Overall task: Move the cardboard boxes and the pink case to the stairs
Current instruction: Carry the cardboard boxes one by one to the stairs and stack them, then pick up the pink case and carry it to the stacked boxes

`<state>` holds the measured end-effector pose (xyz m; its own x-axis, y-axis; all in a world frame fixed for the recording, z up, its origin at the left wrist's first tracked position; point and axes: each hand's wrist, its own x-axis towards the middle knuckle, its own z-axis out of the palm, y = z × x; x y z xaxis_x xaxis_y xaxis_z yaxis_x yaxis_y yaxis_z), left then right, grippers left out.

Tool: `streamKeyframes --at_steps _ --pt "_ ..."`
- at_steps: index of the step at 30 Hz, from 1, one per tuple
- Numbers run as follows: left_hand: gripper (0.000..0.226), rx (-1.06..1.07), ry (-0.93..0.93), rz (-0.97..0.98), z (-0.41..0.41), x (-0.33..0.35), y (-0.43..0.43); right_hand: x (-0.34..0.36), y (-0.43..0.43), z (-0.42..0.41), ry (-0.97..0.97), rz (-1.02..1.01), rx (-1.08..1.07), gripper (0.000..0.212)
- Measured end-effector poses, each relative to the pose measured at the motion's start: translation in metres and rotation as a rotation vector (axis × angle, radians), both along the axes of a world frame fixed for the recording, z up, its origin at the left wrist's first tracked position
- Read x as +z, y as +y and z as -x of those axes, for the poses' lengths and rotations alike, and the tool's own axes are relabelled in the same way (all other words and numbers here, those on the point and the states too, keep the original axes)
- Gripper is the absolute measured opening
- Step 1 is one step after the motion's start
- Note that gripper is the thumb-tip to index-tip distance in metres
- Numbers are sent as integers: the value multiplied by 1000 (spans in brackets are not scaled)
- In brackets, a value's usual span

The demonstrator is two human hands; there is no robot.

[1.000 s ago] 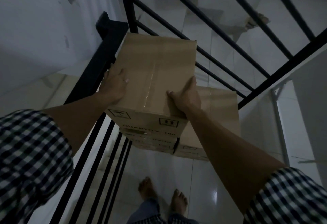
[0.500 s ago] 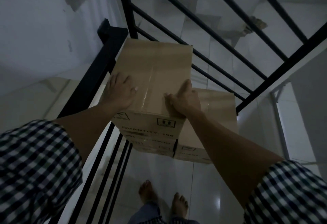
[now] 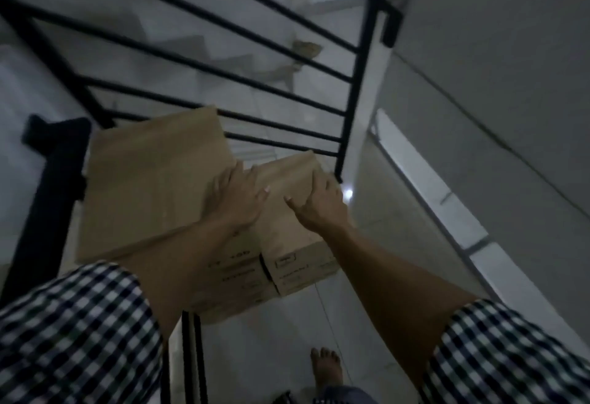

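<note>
Head view showed two cardboard stacks on the landing floor against the black railing (image 3: 348,110). The left hand (image 3: 238,201) lay flat and unclenched across the seam between the tall left stack (image 3: 153,180) and the lower right box (image 3: 287,212). The right hand (image 3: 322,202) curled over that box's right top edge, grasping it. The box ran long toward 12 o'clock, directly beneath both hands. Side printing was too blurred to read. No pink case appeared.
</note>
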<state>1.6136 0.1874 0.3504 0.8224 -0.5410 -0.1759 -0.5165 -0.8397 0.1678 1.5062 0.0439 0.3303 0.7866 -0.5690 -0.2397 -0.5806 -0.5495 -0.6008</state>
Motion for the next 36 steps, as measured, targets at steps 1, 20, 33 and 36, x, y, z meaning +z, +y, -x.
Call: streamKeyframes --at_steps 1,20,33,36 --pt "66 -65 3 17 11 -1 -15 1 -7 18 -12 2 -66 100" --pt "68 -1273 -30 -76 457 -19 -132 -21 65 517 291 23 -1187 94" --pt "69 -1835 -5 -164 838 -43 -1 -35 278 849 385 -121 -1751 94" --pt "69 -1933 -19 -145 919 -43 36 -33 327 913 387 -143 -1840 93"
